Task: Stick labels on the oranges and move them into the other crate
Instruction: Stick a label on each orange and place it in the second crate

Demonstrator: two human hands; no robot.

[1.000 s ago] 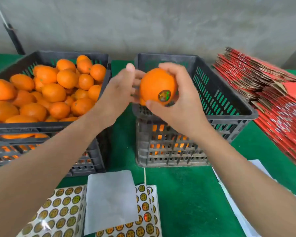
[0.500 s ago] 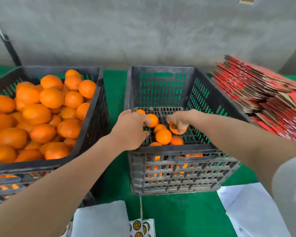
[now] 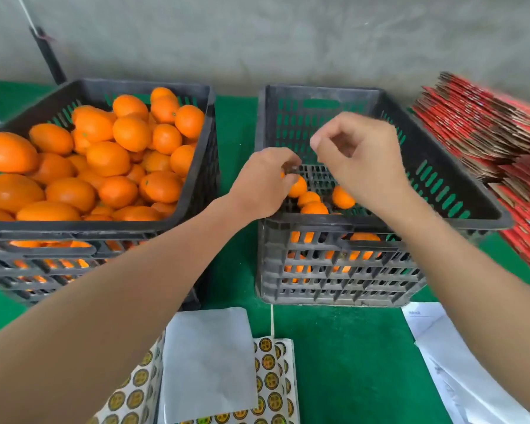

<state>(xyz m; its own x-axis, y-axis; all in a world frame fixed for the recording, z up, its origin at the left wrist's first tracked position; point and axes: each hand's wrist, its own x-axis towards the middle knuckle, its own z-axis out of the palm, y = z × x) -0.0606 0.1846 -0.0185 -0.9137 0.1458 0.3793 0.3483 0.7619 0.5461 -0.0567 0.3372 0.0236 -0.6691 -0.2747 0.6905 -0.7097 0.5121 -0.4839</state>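
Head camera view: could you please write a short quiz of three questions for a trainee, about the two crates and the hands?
1. True or false: the left black slotted plastic crate holds more bright oranges than the right black slotted plastic crate.
2. The raised right hand holds: A) an orange; B) a label sheet; C) nothing.
3. Fill in: the stack of flattened cardboard boxes to the right of the crates is mostly ____ in colour.
Key: 1 true; 2 C; 3 red.

oranges (image 3: 107, 157) orange — crates (image 3: 334, 270) black, cloth (image 3: 349, 362) green, labels (image 3: 270, 381) gold-black rounds.
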